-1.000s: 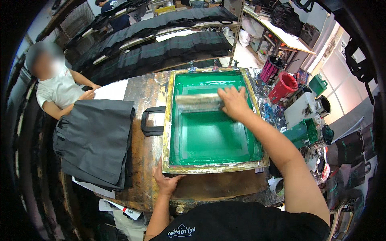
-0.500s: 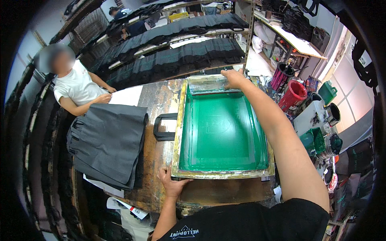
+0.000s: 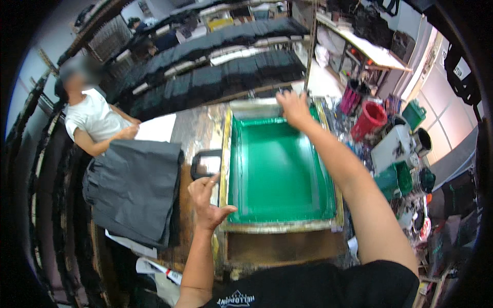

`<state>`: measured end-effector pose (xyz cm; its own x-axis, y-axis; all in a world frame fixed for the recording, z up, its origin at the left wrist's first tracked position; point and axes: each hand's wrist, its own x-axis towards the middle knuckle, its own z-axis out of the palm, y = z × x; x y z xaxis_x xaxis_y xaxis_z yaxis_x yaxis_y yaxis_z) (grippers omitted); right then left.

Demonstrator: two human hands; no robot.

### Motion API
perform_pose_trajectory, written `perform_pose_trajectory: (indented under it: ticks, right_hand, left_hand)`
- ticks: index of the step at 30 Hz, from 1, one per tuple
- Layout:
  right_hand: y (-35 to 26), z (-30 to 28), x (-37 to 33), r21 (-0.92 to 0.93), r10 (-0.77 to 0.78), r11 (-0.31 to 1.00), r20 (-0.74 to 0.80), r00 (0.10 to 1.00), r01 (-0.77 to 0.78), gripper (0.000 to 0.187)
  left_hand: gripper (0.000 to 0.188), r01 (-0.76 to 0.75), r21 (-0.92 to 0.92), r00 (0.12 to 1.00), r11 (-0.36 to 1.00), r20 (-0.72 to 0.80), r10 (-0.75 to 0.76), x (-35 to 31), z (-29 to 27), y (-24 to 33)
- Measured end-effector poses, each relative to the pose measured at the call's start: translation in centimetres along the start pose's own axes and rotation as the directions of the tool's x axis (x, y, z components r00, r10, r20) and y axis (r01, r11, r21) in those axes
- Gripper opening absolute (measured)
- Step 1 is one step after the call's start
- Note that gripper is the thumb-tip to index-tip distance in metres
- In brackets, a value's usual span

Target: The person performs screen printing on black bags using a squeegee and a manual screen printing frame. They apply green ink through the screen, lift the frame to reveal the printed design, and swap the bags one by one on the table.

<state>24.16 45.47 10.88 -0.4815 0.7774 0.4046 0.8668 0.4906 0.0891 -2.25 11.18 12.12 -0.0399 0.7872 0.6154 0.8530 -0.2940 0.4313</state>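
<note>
Green-mesh printing screen in a yellowed wooden frame lies flat on the worn desk, centre of scene; right hand grips the squeegee at the frame's far edge, probably parked clear of the mesh; left hand hovers open, fingers loose, just beside the near-left frame corner; mesh looks evenly coated, glossy; folded dark garments left.

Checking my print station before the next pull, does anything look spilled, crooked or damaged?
Nothing looks spilled or broken. The green screen lies square in its frame, right hand at its far edge, left hand by its near left corner. Only the worktop looks ink-stained and worn.
</note>
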Motion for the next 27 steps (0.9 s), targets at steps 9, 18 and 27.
perform_pose_trajectory:
  ticks: [9,18,27]
  right_hand:
    - [-0.4,1.3,-0.4,-0.07,-0.052,0.996,-0.044,0.998,0.049,0.051]
    - [-0.2,0.6,0.0,-0.057,-0.088,0.994,0.023,0.996,0.089,0.065]
    - [-1.7,-0.9,-3.0,-0.022,-0.071,0.997,0.024,0.997,0.072,0.056]
  left_hand:
    - [0.077,-0.304,0.164,0.951,0.939,-0.016,0.31,20.0,13.0,-3.2]
    - [0.084,-0.21,0.399,0.962,0.893,0.245,0.117,23.6,19.5,-6.4]
    - [0.084,-0.228,0.425,0.956,0.876,0.267,0.119,21.1,18.3,-5.9]
